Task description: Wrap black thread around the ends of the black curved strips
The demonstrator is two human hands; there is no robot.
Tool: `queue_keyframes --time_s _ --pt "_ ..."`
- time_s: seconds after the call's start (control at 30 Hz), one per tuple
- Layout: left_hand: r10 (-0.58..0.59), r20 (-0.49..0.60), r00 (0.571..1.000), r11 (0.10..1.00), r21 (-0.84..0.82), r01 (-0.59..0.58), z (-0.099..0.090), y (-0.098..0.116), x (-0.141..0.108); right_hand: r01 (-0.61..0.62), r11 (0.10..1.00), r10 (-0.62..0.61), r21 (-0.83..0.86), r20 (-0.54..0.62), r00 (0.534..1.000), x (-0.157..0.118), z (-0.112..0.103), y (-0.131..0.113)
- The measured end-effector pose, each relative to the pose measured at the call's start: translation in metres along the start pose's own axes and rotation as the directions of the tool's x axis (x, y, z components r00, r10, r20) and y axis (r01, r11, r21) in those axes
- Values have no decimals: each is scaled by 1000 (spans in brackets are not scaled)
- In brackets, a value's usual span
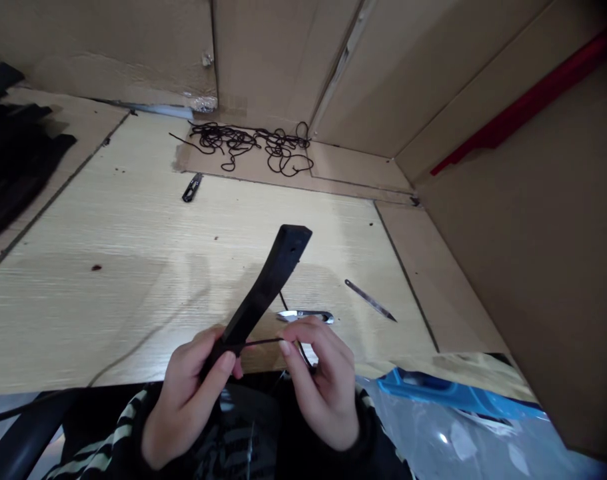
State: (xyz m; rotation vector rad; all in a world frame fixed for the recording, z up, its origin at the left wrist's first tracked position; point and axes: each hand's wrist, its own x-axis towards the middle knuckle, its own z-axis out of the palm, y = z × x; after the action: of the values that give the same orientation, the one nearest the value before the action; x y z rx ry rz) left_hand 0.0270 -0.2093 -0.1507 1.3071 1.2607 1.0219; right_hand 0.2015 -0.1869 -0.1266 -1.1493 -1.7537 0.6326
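Wrapped round the lower end of a long, slightly curved black bar [268, 280] is my left hand [190, 383]; the bar's upper end has a small hole and points away from me. A dark cord [263, 342] runs taut from the bar to my right hand [320, 373], where thumb and forefinger pinch it. More of the cord trails behind the bar and below the right hand. Just beyond my right fingers lie small thread snips [308, 315]. The bar's bottom end is hidden by my left hand.
Tangled dark cord [243, 143] lies at the back on cardboard [208, 162]. A small black cutter [192, 187] lies left of centre, a pointed metal strip [370, 300] to the right. Black pieces [18, 153] are stacked at left. Cardboard walls [408, 67] enclose the back and right.
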Motion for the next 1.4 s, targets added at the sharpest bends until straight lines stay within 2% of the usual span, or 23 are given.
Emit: queue_keyframes --time_s 0.1,0.27,0.4,0.43,0.5,0.6,0.77,0.9,1.07,1.17,1.3,1.37,1.4 --pt "-27 -7 1000 997 69 27 1 2 1 3 1000 -3 14 4 1000 -2 -2 0" --pt "-74 -54 996 997 20 75 2 2 0 27 999 -30 42 52 998 -5 -5 0" --pt "-107 -133 985 994 13 109 6 -3 2 29 999 -30 21 47 998 -7 -6 4" --pt "-100 -137 985 995 -15 99 6 -6 2 26 1000 -26 11 49 998 -8 -5 5" --pt "-76 -118 990 982 -179 54 8 -12 1 12 1000 -11 -3 60 998 -8 -5 7" --pt "-53 -113 992 897 -442 -3 9 -19 -2 -11 1000 12 -13 92 996 -10 -5 9" --pt "-132 -68 989 855 -512 80 10 -14 -2 -36 999 37 -15 108 993 -12 -2 10" --pt "-136 -30 990 838 -536 99 10 -11 -1 -124 992 122 10 109 987 -8 2 15" --pt "-71 40 997 880 -468 81 8 -14 -1 -321 939 298 125 171 939 2 7 18" --pt "-66 83 994 903 -420 95 5 -13 0 -407 881 361 240 211 908 6 11 17" --pt "-54 177 983 892 -435 127 4 -8 0 -523 751 365 403 406 838 9 14 16" --pt "-42 245 969 869 -470 157 5 -6 0 -562 686 311 462 513 800 11 12 15" --pt "-45 280 959 857 -482 181 5 -5 0 -548 694 276 467 531 801 13 10 14"
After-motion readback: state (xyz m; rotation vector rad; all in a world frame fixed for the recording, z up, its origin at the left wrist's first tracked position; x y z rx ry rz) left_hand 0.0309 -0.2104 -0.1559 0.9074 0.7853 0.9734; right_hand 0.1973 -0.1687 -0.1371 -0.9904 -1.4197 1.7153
